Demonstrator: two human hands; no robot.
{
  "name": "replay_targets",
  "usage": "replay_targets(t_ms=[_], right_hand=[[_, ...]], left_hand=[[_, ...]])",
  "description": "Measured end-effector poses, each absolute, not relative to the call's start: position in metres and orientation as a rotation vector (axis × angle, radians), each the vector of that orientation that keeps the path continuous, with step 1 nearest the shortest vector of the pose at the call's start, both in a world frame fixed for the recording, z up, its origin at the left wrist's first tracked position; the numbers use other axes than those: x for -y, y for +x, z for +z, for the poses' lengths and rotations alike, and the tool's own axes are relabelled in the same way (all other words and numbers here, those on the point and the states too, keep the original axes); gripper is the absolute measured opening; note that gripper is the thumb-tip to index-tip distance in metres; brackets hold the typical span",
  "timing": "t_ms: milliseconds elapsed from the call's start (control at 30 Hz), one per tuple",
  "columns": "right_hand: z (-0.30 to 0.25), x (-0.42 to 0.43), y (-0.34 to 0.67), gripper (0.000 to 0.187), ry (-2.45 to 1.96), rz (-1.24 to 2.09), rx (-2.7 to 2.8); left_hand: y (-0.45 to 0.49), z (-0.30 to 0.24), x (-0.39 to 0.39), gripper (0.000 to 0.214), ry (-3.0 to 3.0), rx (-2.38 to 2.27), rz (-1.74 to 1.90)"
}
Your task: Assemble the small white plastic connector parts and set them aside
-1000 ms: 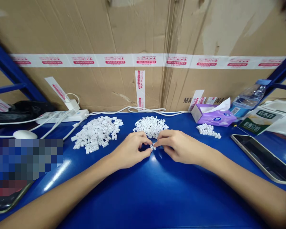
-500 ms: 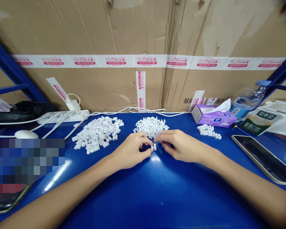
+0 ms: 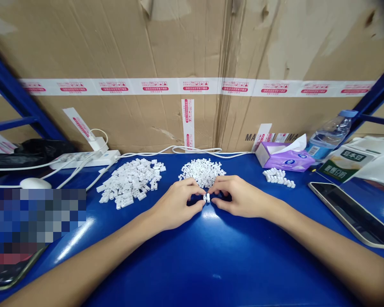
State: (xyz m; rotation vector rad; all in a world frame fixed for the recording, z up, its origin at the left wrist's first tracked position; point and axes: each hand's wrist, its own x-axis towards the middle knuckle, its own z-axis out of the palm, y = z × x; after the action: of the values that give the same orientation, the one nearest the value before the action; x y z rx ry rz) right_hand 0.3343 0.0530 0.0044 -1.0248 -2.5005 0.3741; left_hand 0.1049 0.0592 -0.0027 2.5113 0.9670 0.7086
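At the middle of the blue table point(image 3: 192, 264), just in front of the small-part heap, my left hand point(image 3: 179, 202) pinches a small white plastic block point(image 3: 205, 198) between thumb and fingertips. A second, narrower white plastic piece point(image 3: 208, 198) stands against the block's right side. My right hand point(image 3: 240, 196) is closed in around this narrower piece from the right, index fingertip at its far end and thumb close to its near end. Beyond the hands lies a heap of tiny white plastic parts point(image 3: 201, 170). A heap of larger flat white plastic blocks point(image 3: 131, 179) lies to the left.
A small group of white pieces point(image 3: 278, 178) sits at the right, before a purple tissue pack point(image 3: 284, 157). Further right are a water bottle point(image 3: 328, 134), a carton point(image 3: 345, 160) and a phone point(image 3: 355, 213). A power strip point(image 3: 83, 160) with cables lies back left; cardboard point(image 3: 131, 51) stands behind.
My right hand has moved in to the left, its thumb and index fingertip now close around the narrower piece. My left hand keeps its pinch on the block. The view has shifted slightly.
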Motion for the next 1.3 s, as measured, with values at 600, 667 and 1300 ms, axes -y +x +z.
replay_targets(t_ms=[600,667,1300], right_hand=[[0.001,-0.057,0.333,0.008,-1.008,0.435,2.388],[-0.001,-0.058,0.334,0.009,-1.002,0.446,2.365],[-0.009,-0.061,0.333,0.011,-0.977,0.456,2.310]], left_hand=[[0.085,0.011,-0.084,0.017,2.560,-1.098,0.937],[0.079,0.013,-0.092,0.017,2.584,-1.174,0.957],[0.069,0.008,-0.109,0.019,2.599,-1.367,0.675]])
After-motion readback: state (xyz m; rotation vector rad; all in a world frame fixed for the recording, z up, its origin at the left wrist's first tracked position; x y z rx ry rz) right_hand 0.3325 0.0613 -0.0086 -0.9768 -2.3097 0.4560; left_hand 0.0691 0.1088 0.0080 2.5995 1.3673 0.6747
